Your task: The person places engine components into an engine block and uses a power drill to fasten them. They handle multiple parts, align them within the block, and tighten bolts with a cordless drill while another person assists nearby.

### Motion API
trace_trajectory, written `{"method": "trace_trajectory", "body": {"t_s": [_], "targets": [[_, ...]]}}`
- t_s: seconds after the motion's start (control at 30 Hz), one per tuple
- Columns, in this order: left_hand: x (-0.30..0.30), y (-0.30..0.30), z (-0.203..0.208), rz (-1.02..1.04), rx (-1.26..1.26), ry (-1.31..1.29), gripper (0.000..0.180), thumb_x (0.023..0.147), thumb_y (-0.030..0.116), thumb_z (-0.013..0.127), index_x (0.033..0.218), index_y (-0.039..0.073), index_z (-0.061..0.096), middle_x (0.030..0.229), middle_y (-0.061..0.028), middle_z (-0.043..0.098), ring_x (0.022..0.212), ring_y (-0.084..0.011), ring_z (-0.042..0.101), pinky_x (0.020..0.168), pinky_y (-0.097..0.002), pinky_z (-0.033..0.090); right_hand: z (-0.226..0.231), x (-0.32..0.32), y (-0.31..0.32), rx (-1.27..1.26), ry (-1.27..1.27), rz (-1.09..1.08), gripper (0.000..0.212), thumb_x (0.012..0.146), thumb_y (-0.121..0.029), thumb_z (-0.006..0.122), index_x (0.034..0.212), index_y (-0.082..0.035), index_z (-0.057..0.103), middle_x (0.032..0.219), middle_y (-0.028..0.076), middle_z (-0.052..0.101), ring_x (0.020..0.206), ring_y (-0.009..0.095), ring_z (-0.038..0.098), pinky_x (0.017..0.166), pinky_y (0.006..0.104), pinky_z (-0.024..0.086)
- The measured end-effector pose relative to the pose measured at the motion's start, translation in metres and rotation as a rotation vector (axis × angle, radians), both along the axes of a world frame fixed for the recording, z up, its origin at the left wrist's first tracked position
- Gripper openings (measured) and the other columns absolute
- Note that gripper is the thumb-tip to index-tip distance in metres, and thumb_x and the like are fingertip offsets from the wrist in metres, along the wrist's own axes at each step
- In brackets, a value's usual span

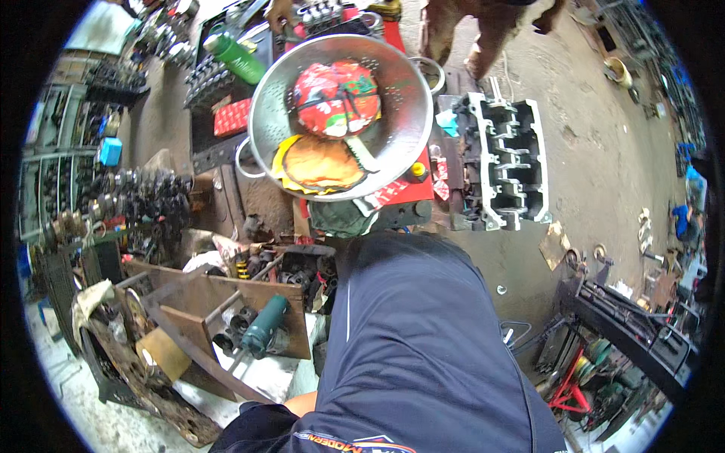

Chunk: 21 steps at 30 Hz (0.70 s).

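Observation:
Neither of my hands shows; only a bit of bare skin of my left arm (302, 404) appears beside my dark shirt. In front of my dark-trousered leg stands a large metal colander (411, 90) with two loop handles. Inside it lie a red patterned cloth bundle (337, 98), a round flat orange-brown piece with yellow edges (321, 164) and a pale brush-like strip (361, 153). At the top edge another person's hand (281, 13) is near the colander's rim.
A green bottle (236, 59) and a red box (232, 118) stand left of the colander. To the right is a metal engine block (513, 162). Another person's legs (453, 34) are at the far side. Machine parts (143, 196) crowd the left; a dark metal rack (627, 321) stands at lower right.

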<state>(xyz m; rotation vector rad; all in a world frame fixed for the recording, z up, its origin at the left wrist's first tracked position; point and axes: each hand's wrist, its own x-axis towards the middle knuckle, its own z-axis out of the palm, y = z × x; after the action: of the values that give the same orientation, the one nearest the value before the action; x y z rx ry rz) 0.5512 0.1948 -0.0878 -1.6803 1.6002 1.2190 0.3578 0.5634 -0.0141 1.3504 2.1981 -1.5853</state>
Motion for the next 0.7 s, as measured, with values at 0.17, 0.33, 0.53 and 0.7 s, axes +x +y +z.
{"method": "trace_trajectory", "body": {"t_s": [0.17, 0.33, 0.53, 0.7], "targets": [[-0.009, 0.009, -0.003, 0.033, 0.007, 0.024, 0.032, 0.099, 0.016, 0.065, 0.126, -0.001, 0.065, 0.113, -0.0147, 0.071, 0.094, -0.0204, 0.066, 0.087, -0.0364, 0.052, -0.003, -0.008, -0.011, -0.075, -0.003, 0.096, 0.025, 0.1, -0.011, 0.071, 0.117, -0.006, 0.052, 0.107, 0.002, 0.058, 0.099, 0.01, 0.053, 0.09, 0.0252, 0.044], [-0.042, -0.003, -0.02, -0.003, -0.015, 0.105, 0.032, 0.099, 0.015, 0.065, 0.127, -0.001, 0.064, 0.114, -0.0148, 0.071, 0.094, -0.0202, 0.065, 0.087, -0.0363, 0.052, -0.001, -0.02, -0.009, -0.103, 0.018, 0.115, 0.025, 0.099, -0.01, 0.072, 0.115, -0.007, 0.054, 0.107, 0.003, 0.058, 0.1, 0.011, 0.054, 0.091, 0.0256, 0.043], [-0.125, -0.03, -0.057, -0.132, -0.05, 0.283, 0.033, 0.098, 0.015, 0.065, 0.128, -0.001, 0.064, 0.115, -0.0148, 0.07, 0.094, -0.0201, 0.065, 0.087, -0.036, 0.051, 0.021, -0.029, 0.019, 0.002, 0.126, 0.001, 0.025, 0.097, -0.009, 0.074, 0.113, -0.007, 0.055, 0.107, 0.003, 0.058, 0.101, 0.012, 0.054, 0.092, 0.026, 0.043], [-0.183, -0.049, -0.062, -0.239, -0.088, 0.385, 0.034, 0.098, 0.014, 0.066, 0.129, -0.001, 0.064, 0.117, -0.0148, 0.07, 0.095, -0.0199, 0.065, 0.087, -0.0358, 0.051, 0.021, -0.035, 0.016, -0.028, 0.241, 0.033, 0.025, 0.096, -0.008, 0.075, 0.112, -0.007, 0.056, 0.107, 0.003, 0.059, 0.102, 0.012, 0.055, 0.092, 0.0264, 0.043]]}}
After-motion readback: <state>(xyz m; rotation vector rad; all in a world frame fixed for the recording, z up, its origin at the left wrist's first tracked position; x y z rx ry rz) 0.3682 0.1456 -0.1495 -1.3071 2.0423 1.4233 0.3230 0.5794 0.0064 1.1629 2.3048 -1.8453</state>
